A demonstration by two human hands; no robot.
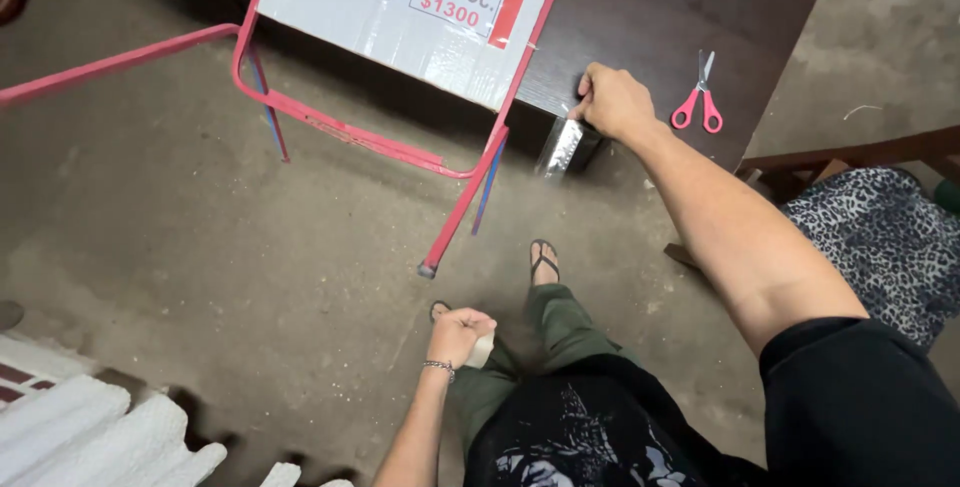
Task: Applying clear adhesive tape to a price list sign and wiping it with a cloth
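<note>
Clear tape (563, 145) stretched from the near edge of the dark table (640, 7) down toward the roll (482, 350), so a length pulled out but not yet cut; sign board (400, 17) on the red frame (380, 142) looks already wrapped in shiny film, scissors (699, 99) lying untouched on the table, just right of the pinning hand. Right hand (612, 102) curled, fingers pressing the tape end against the table edge, far right. Left hand (461, 333) closed in a fist round the roll, near, low above the floor (200, 247), by the knee.
</note>
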